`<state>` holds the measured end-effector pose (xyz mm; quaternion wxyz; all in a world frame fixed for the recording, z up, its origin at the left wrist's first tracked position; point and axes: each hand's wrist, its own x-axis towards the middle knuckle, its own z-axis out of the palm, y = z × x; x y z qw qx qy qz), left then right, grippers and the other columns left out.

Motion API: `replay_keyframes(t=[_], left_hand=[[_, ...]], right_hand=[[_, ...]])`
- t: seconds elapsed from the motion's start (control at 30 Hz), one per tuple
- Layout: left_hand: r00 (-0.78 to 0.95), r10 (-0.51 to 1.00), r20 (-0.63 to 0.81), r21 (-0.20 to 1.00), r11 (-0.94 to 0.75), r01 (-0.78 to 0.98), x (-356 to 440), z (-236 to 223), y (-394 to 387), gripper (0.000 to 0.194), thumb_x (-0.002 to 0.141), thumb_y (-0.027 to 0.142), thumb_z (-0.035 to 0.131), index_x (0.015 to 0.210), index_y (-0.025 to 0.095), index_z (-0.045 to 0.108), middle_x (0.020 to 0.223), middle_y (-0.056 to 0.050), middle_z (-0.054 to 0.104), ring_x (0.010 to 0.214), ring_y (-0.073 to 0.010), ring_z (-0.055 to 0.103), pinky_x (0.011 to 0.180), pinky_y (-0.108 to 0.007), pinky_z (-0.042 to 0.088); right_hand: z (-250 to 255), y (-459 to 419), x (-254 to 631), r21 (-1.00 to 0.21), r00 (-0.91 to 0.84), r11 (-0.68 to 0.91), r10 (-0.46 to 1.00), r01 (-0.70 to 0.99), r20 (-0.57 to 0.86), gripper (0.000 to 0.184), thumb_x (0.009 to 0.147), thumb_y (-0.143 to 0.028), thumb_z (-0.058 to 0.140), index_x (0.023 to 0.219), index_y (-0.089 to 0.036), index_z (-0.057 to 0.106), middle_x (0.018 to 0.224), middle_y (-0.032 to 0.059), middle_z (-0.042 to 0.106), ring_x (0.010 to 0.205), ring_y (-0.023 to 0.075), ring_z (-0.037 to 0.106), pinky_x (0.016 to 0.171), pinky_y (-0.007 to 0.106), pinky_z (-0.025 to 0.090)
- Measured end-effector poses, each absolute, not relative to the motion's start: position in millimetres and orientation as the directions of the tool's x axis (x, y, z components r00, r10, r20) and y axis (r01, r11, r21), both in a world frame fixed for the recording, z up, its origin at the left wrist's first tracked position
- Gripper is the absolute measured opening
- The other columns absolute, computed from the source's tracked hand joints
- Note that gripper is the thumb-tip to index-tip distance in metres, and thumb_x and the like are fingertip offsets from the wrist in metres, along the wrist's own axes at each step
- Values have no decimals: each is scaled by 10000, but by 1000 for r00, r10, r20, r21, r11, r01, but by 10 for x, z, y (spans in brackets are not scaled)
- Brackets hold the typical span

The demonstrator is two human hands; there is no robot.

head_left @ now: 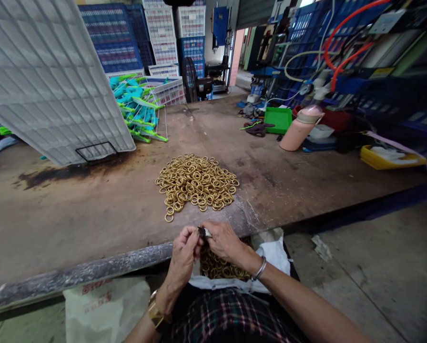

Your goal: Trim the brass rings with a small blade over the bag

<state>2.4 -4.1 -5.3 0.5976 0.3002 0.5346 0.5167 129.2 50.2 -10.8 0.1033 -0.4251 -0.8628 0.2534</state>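
My left hand (185, 250) is closed in a pinch near the table's front edge. What its fingertips hold is too small and covered to make out. My right hand (223, 240) is wrapped round a small dark tool with a pale part (202, 232), whose tip meets the left fingertips. Just beyond both hands, a heap of brass-coloured rings (197, 183) lies on the brown table (127, 209). Below the hands, in my lap, an open white sack (275, 255) holds many more such rings (222, 267).
A large pale ribbed panel (56, 81) leans at the left beside green and turquoise plastic pieces (138, 107). Toward the right stand a green tray (278, 120), a pink bottle (297, 131) and a yellow tray (388, 157). Behind are a fan (190, 78) and stacked crates (108, 38).
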Motion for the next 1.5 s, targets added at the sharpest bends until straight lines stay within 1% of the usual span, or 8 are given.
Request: replay_keyframes(t=[0.33, 0.43, 0.6, 0.87, 1.03, 1.23, 1.37, 1.5], left_hand=[[-70, 941, -332, 924, 309, -227, -9, 5, -104, 317, 763, 463, 543, 670, 175, 446, 493, 75, 432, 372, -29, 311, 355, -148, 231], [-4, 949, -315, 885, 293, -361, 4, 13, -148, 290, 770, 434, 552, 681, 173, 461, 533, 58, 472, 389, -34, 337, 360, -154, 261], [-35, 929, -368, 768, 283, -574, -12, -7, -116, 275, 745, 413, 591, 720, 153, 506, 695, -14, 578, 481, -58, 437, 369, -160, 292], [19, 872, -489, 526, 312, -791, -161, -39, -83, 257, 681, 260, 674, 895, 175, 563, 696, -2, 592, 547, -80, 527, 427, -157, 341], [-9, 824, -566, 449, 298, -842, -204, -113, -53, 173, 668, 223, 687, 677, 125, 545, 750, -46, 609, 622, -115, 583, 454, -178, 405], [-17, 870, -493, 565, 305, -767, -184, -60, 9, 243, 663, 299, 699, 728, 167, 505, 605, 29, 541, 523, -91, 545, 374, -149, 338], [-95, 912, -400, 759, 271, -592, -184, -73, 88, 278, 692, 360, 651, 854, 188, 505, 518, 64, 484, 424, -77, 468, 340, -154, 315], [-194, 946, -259, 933, 194, -302, -176, -68, 150, 350, 739, 393, 574, 997, 168, 502, 624, 32, 555, 399, -66, 451, 349, -174, 333]], right_hand=[[12, 607, 1168, -347, -527, 447, 830, 824, -181, 243, 786, -127, 382, 964, -134, 547, 806, 94, 657, 699, 167, 596, 577, 246, 311], [39, 730, 1103, -294, -464, 407, 872, 865, -157, 255, 791, -108, 366, 983, -133, 534, 853, 102, 657, 747, 176, 602, 598, 249, 331], [42, 987, 934, -252, -400, 392, 916, 885, 18, 241, 822, -172, 393, 1044, -186, 485, 981, 88, 627, 844, 184, 595, 663, 257, 369], [-14, 1249, 734, -187, -355, 354, 934, 917, 25, 190, 842, -221, 399, 996, -186, 505, 903, 90, 626, 756, 201, 616, 608, 273, 375], [-58, 1240, 759, -238, -351, 356, 934, 904, 63, 168, 819, -216, 434, 968, -199, 509, 907, 68, 618, 762, 173, 599, 614, 254, 343], [11, 1226, 860, -328, -335, 349, 937, 878, 102, 143, 799, -235, 448, 894, -207, 551, 882, 35, 598, 735, 144, 562, 591, 235, 298], [41, 1206, 961, -549, -330, 345, 935, 761, 130, 96, 764, -212, 463, 789, -193, 553, 695, -4, 560, 647, 123, 503, 587, 221, 290], [71, 1145, 1047, -847, -299, 182, 954, 499, 29, 82, 670, -170, 478, 724, -179, 539, 611, -43, 484, 577, 95, 431, 547, 195, 296]])
